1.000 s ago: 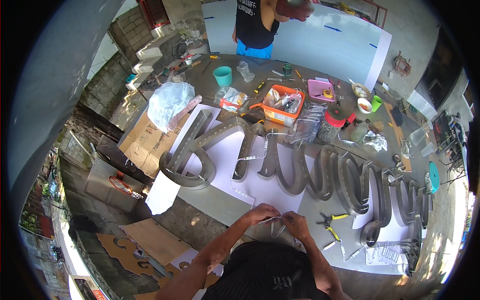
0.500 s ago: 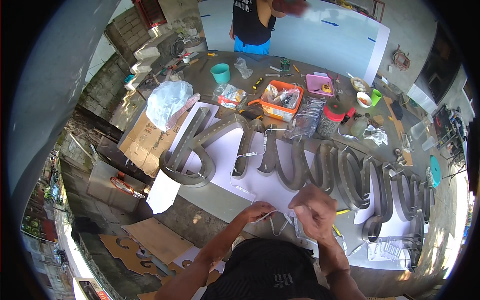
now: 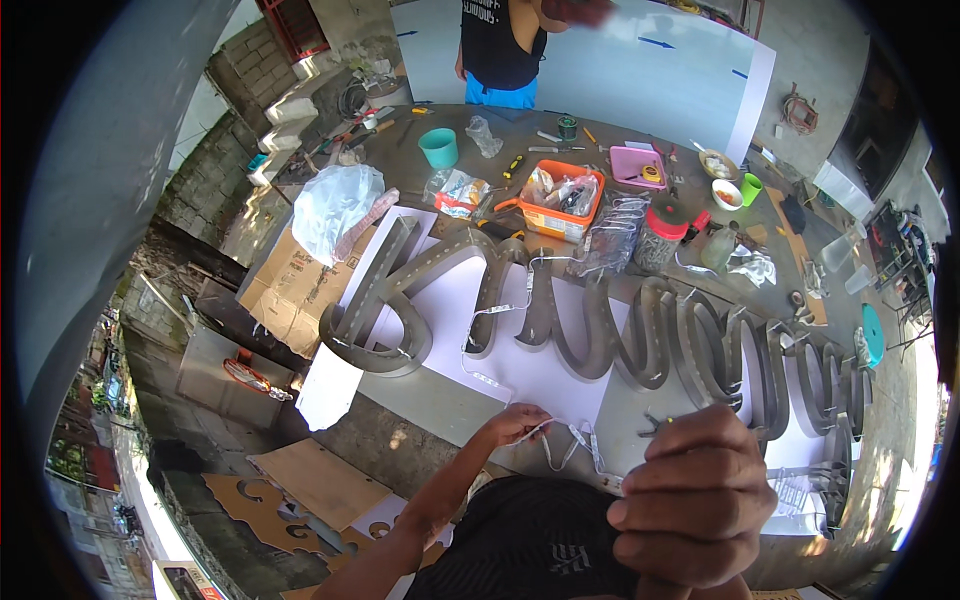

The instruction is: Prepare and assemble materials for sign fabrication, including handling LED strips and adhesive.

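My left hand (image 3: 517, 424) is closed on a thin strip of white LED modules (image 3: 580, 432) at the near edge of the table. The strip hangs in loose loops to the right of those fingers. My right hand (image 3: 695, 497) is raised large and close in front, its fingers curled into a fist; whatever they may hold is hidden. Beyond both hands lies a large grey channel-letter sign (image 3: 410, 345) in script shapes, with small light dots along its inner walls. Another LED module string (image 3: 485, 380) trails from the letters onto white sheet.
A small tool with dark jaws (image 3: 655, 425) lies beside my right hand. Farther back are an orange basket (image 3: 560, 222), a clear jar with red lid (image 3: 660, 235), a teal cup (image 3: 439, 148) and a plastic bag (image 3: 338, 205). A person (image 3: 500, 50) stands across the table.
My right hand has risen toward me and moved right, away from the LED strip by my left hand. My left hand stays nearly in place.
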`<state>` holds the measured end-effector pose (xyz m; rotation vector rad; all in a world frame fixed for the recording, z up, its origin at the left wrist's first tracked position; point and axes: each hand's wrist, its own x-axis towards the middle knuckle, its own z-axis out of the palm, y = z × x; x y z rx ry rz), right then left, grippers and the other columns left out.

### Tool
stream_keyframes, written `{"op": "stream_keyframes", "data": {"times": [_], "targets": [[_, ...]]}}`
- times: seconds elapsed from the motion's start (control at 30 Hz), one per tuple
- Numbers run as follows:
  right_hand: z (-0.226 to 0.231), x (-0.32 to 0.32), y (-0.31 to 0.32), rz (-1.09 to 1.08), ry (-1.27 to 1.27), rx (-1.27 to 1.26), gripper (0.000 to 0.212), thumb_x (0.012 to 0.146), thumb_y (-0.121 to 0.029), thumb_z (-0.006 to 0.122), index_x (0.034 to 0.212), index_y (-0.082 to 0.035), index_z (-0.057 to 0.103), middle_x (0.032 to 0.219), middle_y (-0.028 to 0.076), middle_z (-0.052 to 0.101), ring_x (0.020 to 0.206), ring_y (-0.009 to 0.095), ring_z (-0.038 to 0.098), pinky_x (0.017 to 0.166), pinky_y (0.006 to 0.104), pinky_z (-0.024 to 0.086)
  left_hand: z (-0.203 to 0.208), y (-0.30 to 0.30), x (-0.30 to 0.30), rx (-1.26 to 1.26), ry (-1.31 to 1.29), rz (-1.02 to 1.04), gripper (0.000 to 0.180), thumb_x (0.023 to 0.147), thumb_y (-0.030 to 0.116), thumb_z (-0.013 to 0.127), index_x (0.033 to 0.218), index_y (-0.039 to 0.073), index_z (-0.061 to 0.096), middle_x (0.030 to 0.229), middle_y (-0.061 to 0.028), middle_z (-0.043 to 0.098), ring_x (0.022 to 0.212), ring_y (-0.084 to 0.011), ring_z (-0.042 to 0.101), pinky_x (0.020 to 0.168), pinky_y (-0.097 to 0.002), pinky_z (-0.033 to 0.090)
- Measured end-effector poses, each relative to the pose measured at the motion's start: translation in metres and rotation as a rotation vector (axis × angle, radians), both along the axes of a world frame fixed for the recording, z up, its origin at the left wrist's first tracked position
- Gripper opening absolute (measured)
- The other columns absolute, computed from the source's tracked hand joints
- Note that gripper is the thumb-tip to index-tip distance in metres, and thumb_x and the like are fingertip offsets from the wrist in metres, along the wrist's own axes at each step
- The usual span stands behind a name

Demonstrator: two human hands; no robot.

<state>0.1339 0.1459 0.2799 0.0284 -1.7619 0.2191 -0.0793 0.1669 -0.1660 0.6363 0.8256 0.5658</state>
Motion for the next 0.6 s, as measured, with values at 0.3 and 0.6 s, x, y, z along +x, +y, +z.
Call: {"op": "stream_keyframes", "data": {"times": [0.3,0.6], "targets": [[-0.003,0.013,-0.012,-0.247,-0.113,-0.063,0.019,0.091,-0.032,0.067,0.084,-0.016,0.063,0.074,-0.002,0.065,0.064,0.014,0.061,0.059,0.0293,0.05,-0.002,-0.002,0.0,-0.033,-0.017,0.02,0.021,0.101,0.02,0.059,0.107,0.0,0.065,0.088,-0.0092,0.07,0.067,-0.0135,0.064,0.057,-0.0275,0.052],[0.003,-0.004,-0.004,-0.119,0.054,0.014,0.031,0.094,-0.033,0.065,0.086,-0.004,0.062,0.076,0.009,0.065,0.061,0.022,0.061,0.056,0.0362,0.05,0.0,0.003,0.002,-0.02,-0.052,0.001,0.02,0.1,0.019,0.06,0.106,0.0,0.065,0.089,-0.0095,0.07,0.067,-0.014,0.064,0.057,-0.0272,0.051]]}}
